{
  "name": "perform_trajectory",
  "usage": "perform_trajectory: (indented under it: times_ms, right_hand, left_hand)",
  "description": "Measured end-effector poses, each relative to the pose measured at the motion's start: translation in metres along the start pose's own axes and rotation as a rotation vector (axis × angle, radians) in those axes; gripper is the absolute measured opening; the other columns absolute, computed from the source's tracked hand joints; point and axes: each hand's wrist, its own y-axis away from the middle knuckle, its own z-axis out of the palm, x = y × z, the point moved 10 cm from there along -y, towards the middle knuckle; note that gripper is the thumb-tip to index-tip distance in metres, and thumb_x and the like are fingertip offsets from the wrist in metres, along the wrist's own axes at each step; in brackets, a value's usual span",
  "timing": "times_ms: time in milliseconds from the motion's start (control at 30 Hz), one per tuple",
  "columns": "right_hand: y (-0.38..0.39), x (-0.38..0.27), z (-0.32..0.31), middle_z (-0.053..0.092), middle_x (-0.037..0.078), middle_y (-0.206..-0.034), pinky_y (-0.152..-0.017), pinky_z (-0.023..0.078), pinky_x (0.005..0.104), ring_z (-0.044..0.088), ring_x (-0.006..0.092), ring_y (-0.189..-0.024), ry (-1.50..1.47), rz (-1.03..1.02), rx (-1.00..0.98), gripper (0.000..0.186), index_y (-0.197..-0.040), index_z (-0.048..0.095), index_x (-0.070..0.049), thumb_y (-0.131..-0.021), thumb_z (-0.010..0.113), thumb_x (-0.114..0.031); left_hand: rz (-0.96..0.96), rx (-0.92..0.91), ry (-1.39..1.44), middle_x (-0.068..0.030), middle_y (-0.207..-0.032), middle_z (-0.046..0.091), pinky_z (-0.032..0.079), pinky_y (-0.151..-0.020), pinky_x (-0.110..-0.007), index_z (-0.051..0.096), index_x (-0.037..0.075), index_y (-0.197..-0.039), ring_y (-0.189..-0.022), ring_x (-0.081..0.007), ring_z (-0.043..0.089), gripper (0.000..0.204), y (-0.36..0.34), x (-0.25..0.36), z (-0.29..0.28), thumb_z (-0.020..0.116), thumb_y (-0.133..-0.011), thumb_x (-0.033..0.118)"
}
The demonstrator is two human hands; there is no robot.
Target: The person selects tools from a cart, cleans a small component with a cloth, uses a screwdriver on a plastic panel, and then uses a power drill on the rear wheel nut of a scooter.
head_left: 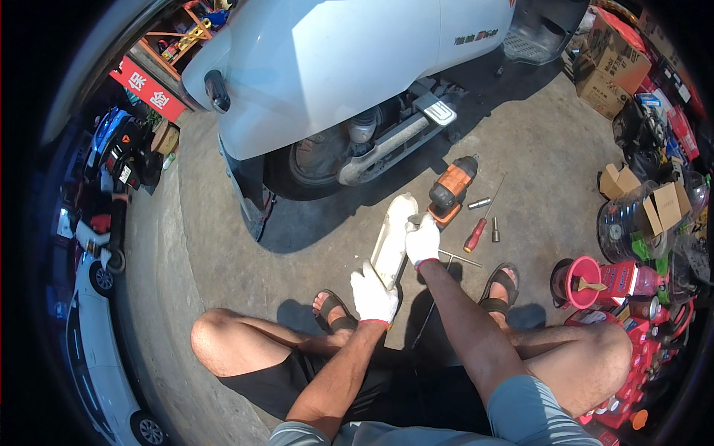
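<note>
A long, pale cover with rounded ends [388, 241] is held at a slant above the ground between my knees. My left hand [372, 293], in a white glove, is closed round its near end. My right hand [422, 239], also gloved, is closed at its right edge; the fingertips are partly hidden. Just beyond my right hand lies an orange and black cordless impact wrench [454, 184]. A red-handled screwdriver [476, 236] and two metal sockets [480, 202] lie to its right. The T-handle wrench [462, 258] rests on the ground near my right wrist.
A white scooter [327, 67] stands ahead, its wheel [316, 157] and swingarm [394, 149] low down. On the right are cardboard boxes [613, 63], a clear plastic drum [628, 219] and a pink bucket with a brush [579, 271]. A white car [97, 342] is far left.
</note>
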Motion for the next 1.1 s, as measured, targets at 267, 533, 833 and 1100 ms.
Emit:
perform_trajectory:
  times_ms: [267,533,833,1100]
  right_hand:
    - [0.007,0.004,0.009,0.068,0.017,-0.1,-0.084,0.052,0.0402,0.066,0.032,-0.092,-0.048,-0.035,-0.053,0.021,-0.109,0.06,-0.003,-0.088,0.063,-0.004]
    - [0.024,0.074,0.062,0.067,0.011,-0.117,-0.092,0.048,0.0332,0.061,0.0166,-0.107,-0.409,0.328,-0.38,0.041,-0.132,0.055,0.001,-0.096,0.063,-0.016]
    - [0.038,0.016,0.057,0.065,0.012,-0.118,-0.095,0.049,0.0335,0.061,0.0199,-0.108,-0.787,0.347,-0.885,0.052,-0.132,0.053,0.004,-0.087,0.071,-0.014]
    - [-0.041,-0.112,-0.063,0.064,0.019,-0.129,-0.101,0.046,0.0359,0.061,0.0289,-0.118,0.485,-0.266,-1.125,0.069,-0.136,0.055,0.002,-0.073,0.07,-0.021]
  left_hand:
    - [-0.019,-0.042,0.011,-0.0285,-0.112,0.05,0.047,-0.092,-0.048,0.042,-0.003,-0.136,-0.104,-0.0465,0.055,0.066,0.002,-0.009,0.011,0.069,-0.08,0.019]
    - [-0.078,-0.246,0.474,-0.0165,-0.1,0.065,0.053,-0.081,-0.037,0.06,-0.002,-0.12,-0.088,-0.0281,0.065,0.041,-0.007,-0.049,0.064,0.07,-0.085,0.018]
    - [-0.355,-0.79,1.365,-0.0047,-0.105,0.067,0.049,-0.082,-0.027,0.061,0.002,-0.123,-0.093,-0.0125,0.062,0.033,0.021,-0.004,0.084,0.068,-0.092,0.011]
    - [-0.184,-0.938,0.662,-0.0118,-0.121,0.065,0.049,-0.09,-0.03,0.054,-0.002,-0.134,-0.106,-0.019,0.062,0.052,0.032,-0.033,0.141,0.07,-0.091,0.023]
